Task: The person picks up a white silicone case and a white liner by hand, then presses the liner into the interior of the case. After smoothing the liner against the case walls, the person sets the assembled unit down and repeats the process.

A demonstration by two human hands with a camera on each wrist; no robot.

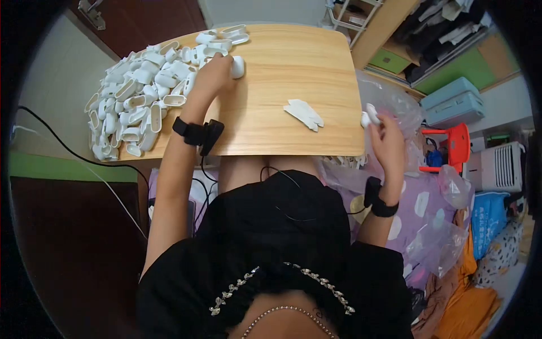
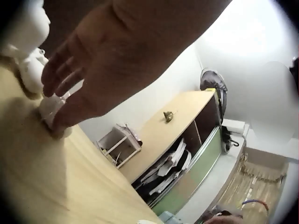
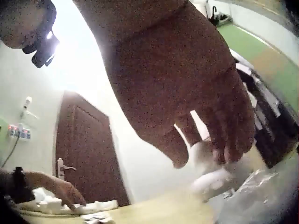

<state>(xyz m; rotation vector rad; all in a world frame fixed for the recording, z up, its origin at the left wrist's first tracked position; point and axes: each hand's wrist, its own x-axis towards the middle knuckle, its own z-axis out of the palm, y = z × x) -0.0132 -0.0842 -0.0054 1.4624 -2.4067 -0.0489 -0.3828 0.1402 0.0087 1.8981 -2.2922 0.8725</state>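
Small white plastic shells (image 1: 135, 96), rounded and hollow, lie heaped along the left side of the wooden table (image 1: 293, 62). At the heap's right edge my left hand (image 1: 212, 79) grips a white shell (image 1: 237, 67) with thumb and fingers; the left wrist view shows that shell (image 2: 52, 106) low over the tabletop. My right hand (image 1: 388, 144) is past the table's right edge and pinches white shell pieces (image 1: 371, 114). In the right wrist view, curled fingers partly cover these pieces (image 3: 212, 175). Between the hands lies a small stack of white paper-like strips (image 1: 305, 114).
Clear plastic bags (image 1: 389, 96) hang beside and below the table's right edge. A red stool (image 1: 454, 148) and a blue case (image 1: 453, 101) stand further right. Thin black cables (image 1: 206, 183) run from the left wrist band down past the table's front edge.
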